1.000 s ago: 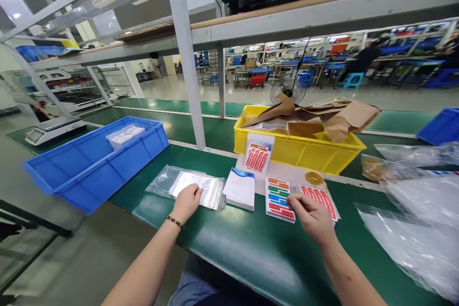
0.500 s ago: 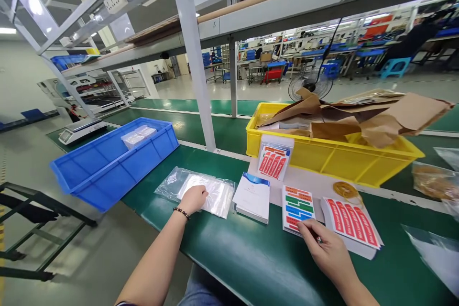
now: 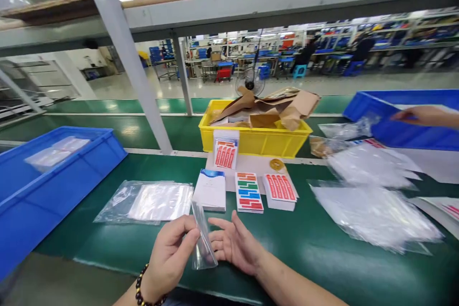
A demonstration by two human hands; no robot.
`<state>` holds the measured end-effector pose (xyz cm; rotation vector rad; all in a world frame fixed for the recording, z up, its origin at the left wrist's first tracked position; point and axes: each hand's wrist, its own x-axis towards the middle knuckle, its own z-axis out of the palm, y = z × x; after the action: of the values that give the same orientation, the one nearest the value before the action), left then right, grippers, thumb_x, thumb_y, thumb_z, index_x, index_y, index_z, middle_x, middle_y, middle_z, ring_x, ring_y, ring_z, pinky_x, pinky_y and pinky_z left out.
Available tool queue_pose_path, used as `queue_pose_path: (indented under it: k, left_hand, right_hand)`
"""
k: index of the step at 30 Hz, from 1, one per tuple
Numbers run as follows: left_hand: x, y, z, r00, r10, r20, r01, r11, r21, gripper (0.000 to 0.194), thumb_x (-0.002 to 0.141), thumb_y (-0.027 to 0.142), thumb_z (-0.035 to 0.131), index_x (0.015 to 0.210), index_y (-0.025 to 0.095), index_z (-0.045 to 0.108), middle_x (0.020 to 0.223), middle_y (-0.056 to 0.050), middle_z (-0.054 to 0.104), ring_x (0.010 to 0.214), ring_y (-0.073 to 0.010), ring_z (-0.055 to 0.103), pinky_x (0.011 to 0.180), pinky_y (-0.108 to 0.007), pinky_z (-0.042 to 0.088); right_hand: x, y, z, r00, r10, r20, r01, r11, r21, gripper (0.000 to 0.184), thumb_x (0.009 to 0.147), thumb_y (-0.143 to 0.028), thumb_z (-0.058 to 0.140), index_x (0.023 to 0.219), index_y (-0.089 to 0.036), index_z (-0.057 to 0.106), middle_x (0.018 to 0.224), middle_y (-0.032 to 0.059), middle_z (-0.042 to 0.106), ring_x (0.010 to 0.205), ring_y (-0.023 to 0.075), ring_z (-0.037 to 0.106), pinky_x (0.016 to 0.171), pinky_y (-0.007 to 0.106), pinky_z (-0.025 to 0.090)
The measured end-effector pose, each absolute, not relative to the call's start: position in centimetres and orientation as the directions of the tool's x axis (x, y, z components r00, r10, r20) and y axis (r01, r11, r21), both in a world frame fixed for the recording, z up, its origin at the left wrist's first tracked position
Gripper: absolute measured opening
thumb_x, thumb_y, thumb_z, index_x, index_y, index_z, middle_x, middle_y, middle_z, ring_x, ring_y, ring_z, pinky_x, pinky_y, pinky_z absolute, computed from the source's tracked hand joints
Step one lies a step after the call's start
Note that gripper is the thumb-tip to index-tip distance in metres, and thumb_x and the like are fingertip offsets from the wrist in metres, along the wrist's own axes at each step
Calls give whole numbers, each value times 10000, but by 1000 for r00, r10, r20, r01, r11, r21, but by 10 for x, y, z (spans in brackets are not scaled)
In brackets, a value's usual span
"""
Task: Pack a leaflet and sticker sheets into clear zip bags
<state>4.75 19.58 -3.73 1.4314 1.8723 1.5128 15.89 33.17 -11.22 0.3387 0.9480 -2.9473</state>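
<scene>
My left hand (image 3: 175, 248), with a beaded bracelet at the wrist, pinches a clear plastic bag (image 3: 205, 244) in front of me. My right hand (image 3: 236, 244) is beside the bag, fingers spread, palm turned towards it; whether the fingertips touch the plastic I cannot tell. Behind the hands stand a stack of white booklets with a blue top (image 3: 211, 191), a stack of multicoloured sticker sheets (image 3: 249, 192) and a stack of red-labelled sheets (image 3: 280, 190). To the left lies a pile of clear bags (image 3: 154, 202) on the green table (image 3: 304, 258).
A yellow bin (image 3: 258, 142) holds brown paper. Blue bins stand at left (image 3: 71, 172) and right (image 3: 409, 129), a co-worker's hand (image 3: 426, 117) at the right one. Filled plastic bags (image 3: 380, 215) lie at right. A metal post (image 3: 125, 57) rises behind the table.
My left hand has lifted a clear bag off the pile and brought it right. My right hand has left the sticker sheets and opened beside the bag. The view has swung right.
</scene>
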Motion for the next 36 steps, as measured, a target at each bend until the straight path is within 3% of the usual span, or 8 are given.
queue_pose_path:
  k: [8,11,13,15,19,24,29,36]
  left_hand:
    - [51,182,-71,-388,906,168,535,73,842,269,828,297,419,594,163,428,569,14,420,534,-87,414,526,-185,328]
    - [47,183,-76,-389,917,91,531,142,836,311,816,338,431,563,160,400,552,20,402,526,-85,402,517,-186,317]
    - [46,196,-74,-391,919,47,492,165,855,328,810,365,435,559,157,397,543,24,397,522,-81,388,510,-184,311]
    - [47,218,-74,-344,938,-40,398,184,899,333,802,399,438,579,153,416,531,30,405,508,-75,381,497,-181,311]
    - [55,273,-91,-254,936,-245,82,273,958,372,771,498,430,705,138,493,508,41,439,399,-51,357,383,-165,238]
    - [60,309,-126,-335,900,-280,-147,243,959,392,737,507,471,724,117,516,569,20,483,406,-52,400,356,-157,253]
    - [52,307,-140,-368,906,-210,-31,214,976,363,752,459,473,617,122,490,499,32,448,434,-60,382,424,-178,289]
    - [52,301,-138,-291,947,-137,221,206,953,353,764,432,466,567,140,463,491,38,416,476,-80,360,477,-207,267]
  right_hand:
    - [194,343,-116,-823,478,-307,-8,-550,-835,354,680,-323,621,966,-133,537,507,-71,448,333,31,350,304,144,241]
    - [194,353,-116,-808,573,-134,146,-26,-989,186,755,-291,515,837,-138,582,506,-54,466,392,52,399,382,170,313]
    - [187,363,-114,-845,529,78,169,403,-900,182,791,-231,441,806,-153,605,611,-12,563,533,85,502,520,200,391]
    - [178,373,-111,-860,471,196,156,608,-778,202,799,-194,412,835,-169,609,746,18,622,688,122,554,643,230,408]
    - [169,385,-116,-839,483,250,189,690,-699,270,831,-187,332,983,-153,553,825,69,631,745,164,570,679,275,412]
    - [180,388,-133,-871,399,287,167,790,-590,370,783,-156,370,1139,-142,468,912,99,626,799,181,571,709,281,424]
    - [182,388,-130,-900,311,306,120,851,-512,394,769,-211,416,1157,-142,441,905,83,600,789,172,541,697,267,419]
    - [182,390,-129,-887,373,271,175,816,-551,49,700,-211,495,685,-166,506,641,-6,513,594,103,457,532,196,339]
